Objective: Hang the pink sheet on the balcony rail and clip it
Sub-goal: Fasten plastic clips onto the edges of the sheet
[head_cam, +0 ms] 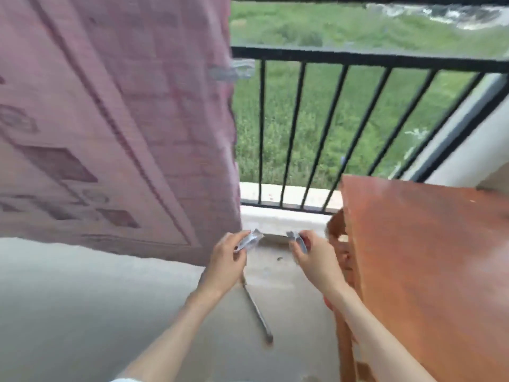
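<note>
Where the pink sheet (110, 119) hangs down over the balcony rail (358, 59), it fills the left half of the view, and a clear clip (232, 69) grips its right edge just beside the rail's top bar. Low in the middle, the left hand (225, 264) reaches forward on an outstretched forearm, its fingers curled and pinching a second clear clip (249, 240) between thumb and fingertips. A thin metal rod (257, 312) lies on the concrete floor (82, 299) under that wrist. Just to the right, apart from the first hand, the right hand (314, 257) is likewise closed round a third clear clip (296, 239), its forearm running down toward the lower right. Blur hides how wide either clip stands. A reddish wooden table (427, 257) stands at the right, its left edge close beside the right forearm.
</note>
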